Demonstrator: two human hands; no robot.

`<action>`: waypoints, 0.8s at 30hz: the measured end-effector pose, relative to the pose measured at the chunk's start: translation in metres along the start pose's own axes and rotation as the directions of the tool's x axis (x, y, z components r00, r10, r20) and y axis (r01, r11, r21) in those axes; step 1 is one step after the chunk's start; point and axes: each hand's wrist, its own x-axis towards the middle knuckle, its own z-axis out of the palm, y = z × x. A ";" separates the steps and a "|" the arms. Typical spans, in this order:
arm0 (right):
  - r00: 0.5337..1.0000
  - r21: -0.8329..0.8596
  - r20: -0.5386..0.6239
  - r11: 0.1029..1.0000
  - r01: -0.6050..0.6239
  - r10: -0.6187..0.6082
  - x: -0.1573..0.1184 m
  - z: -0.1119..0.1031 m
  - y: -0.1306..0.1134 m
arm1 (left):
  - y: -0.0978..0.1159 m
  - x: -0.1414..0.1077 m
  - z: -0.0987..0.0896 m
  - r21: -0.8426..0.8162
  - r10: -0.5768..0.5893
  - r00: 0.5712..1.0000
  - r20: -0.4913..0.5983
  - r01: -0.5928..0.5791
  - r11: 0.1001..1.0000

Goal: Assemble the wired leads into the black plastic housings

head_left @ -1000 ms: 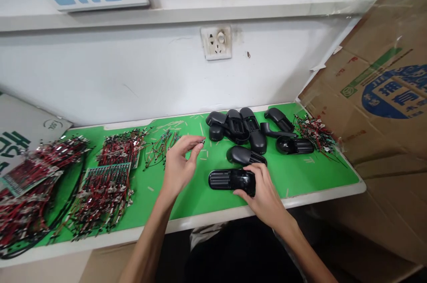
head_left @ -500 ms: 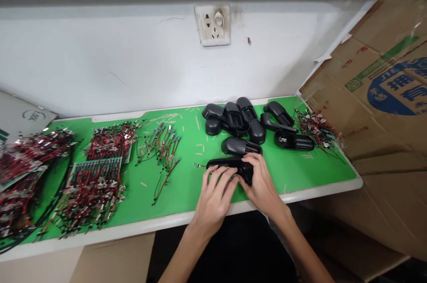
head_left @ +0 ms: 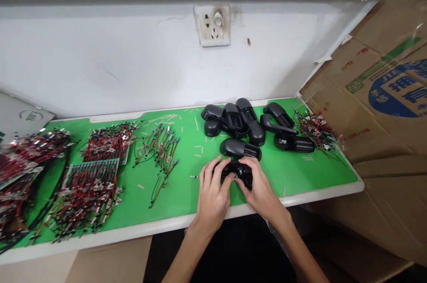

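Both my hands close over a black plastic housing (head_left: 239, 169) on the green mat (head_left: 187, 185), hiding most of it. My left hand (head_left: 212, 196) grips its left side, and my right hand (head_left: 261, 189) presses on its right end. A short wire (head_left: 194, 176) pokes out to the left of my left fingers. Just beyond my fingertips lies a similar ribbed housing (head_left: 240, 148), apart from my hands. Several more black housings (head_left: 248, 123) lie heaped behind it.
Bundles of red and black wired connectors (head_left: 88, 194) cover the mat's left side, with loose wires (head_left: 160, 158) nearer my hands and another tangle (head_left: 315, 129) at the right. Cardboard (head_left: 383, 96) stands at the right, and a wall socket (head_left: 212, 26) sits above.
Both hands have closed further over the housing, which now shows less and has shifted slightly. The wire at its left end sits closer to my left hand. The view has barely moved.
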 end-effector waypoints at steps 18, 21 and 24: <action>1.000 0.045 0.005 0.999 -0.019 0.019 0.000 -0.001 0.003 | -0.002 0.012 -0.003 -0.096 -0.035 0.993 0.112 0.046 0.994; 1.000 0.042 0.009 0.999 -0.020 0.019 -0.001 -0.001 0.003 | -0.004 0.016 -0.005 -0.104 -0.033 0.988 0.151 0.049 0.993; 1.000 0.046 0.012 0.999 -0.027 0.027 -0.002 -0.001 0.004 | -0.008 0.020 -0.008 -0.095 -0.015 0.985 0.174 0.032 0.995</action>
